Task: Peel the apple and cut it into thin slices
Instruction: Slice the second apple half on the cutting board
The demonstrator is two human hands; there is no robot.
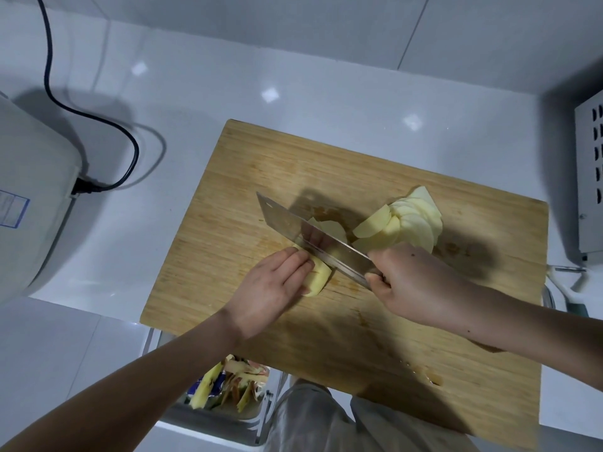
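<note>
On the pale rectangular wooden cutting board [228,197], near its middle, the right hand [408,282] is closed in a fist around the handle of a broad steel cleaver [293,230]; the handle itself is hidden inside the fingers. The blade slants across the board's centre, its far tip pointing to the board's left back corner, its edge down on a peeled pale-yellow apple piece [318,277].

The left hand [270,288] lies flat over that piece, fingers together and curled at the tips, pressing it to the board; the fingertips touch the side of the blade. Only the near end of the piece shows past the hand, just beside the blade, and how much of it lies under the palm cannot be told. 1 or 2 thin cut slices [329,228] lie on the far side of the blade, partly hidden by it.

Toward the board's right back, just beyond the right hand, a fanned heap of thin pale apple slices [411,220] rests on the wood, its near edge covered by the knuckles.

Off the board's near left edge, below counter level, a bin holds red-and-yellow apple peelings [235,383], partly cut off by the left forearm. Left of the board stands a white appliance [29,197] with a black power cord [98,120] plugged in. A white perforated appliance [590,177] at the board's right is cut off by the picture's edge.
</note>
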